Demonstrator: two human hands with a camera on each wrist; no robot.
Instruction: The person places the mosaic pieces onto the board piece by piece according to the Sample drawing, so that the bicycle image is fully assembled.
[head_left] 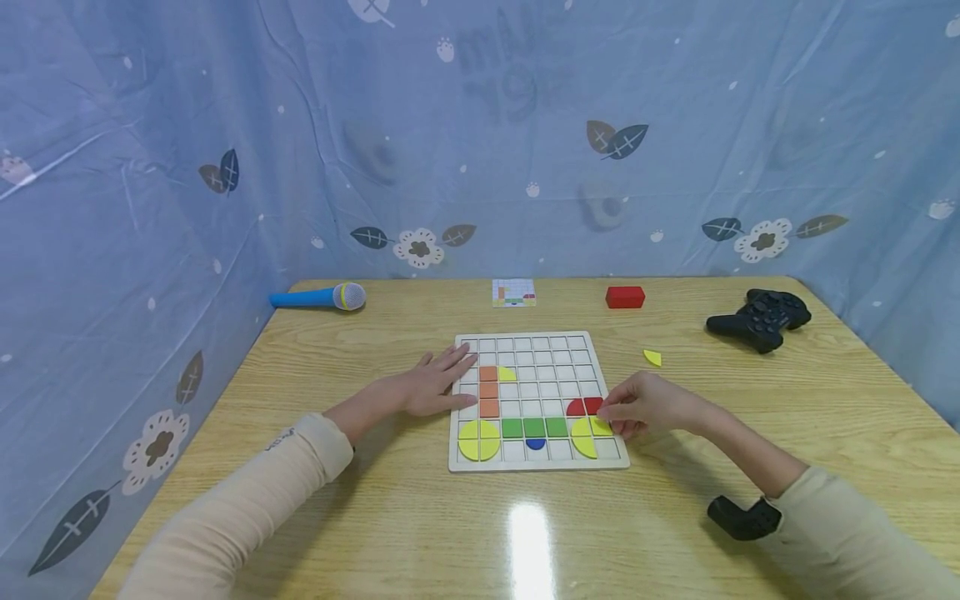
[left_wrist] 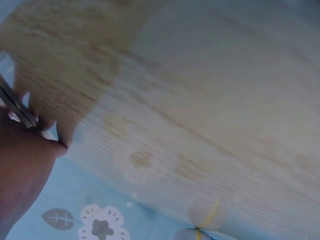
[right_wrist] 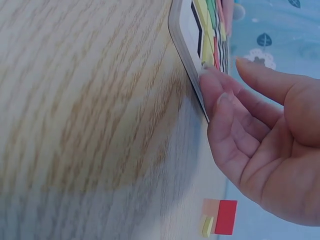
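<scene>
A white square grid board (head_left: 525, 464) lies on the table with flat coloured pieces in its cells. My left hand (head_left: 433, 385) rests on the board's left edge with fingers spread. At the right edge, the fingertips of my right hand (head_left: 651, 406) touch a yellow quarter-circle piece (head_left: 599, 426), below the red pieces (head_left: 584, 407). In the right wrist view, the thumb of the right hand (right_wrist: 265, 135) stands apart from the index finger. Orange squares (head_left: 488, 390), green squares (head_left: 533, 427), a blue half-circle (head_left: 536, 444) and a yellow circle (head_left: 479, 440) fill other cells.
A loose yellow quarter piece (head_left: 652, 357) lies right of the board. Behind are a pattern card (head_left: 513, 292), a red block (head_left: 625, 297), a toy microphone (head_left: 318, 297) and a black game controller (head_left: 759, 320). Blue curtain (head_left: 480, 167) encloses the table.
</scene>
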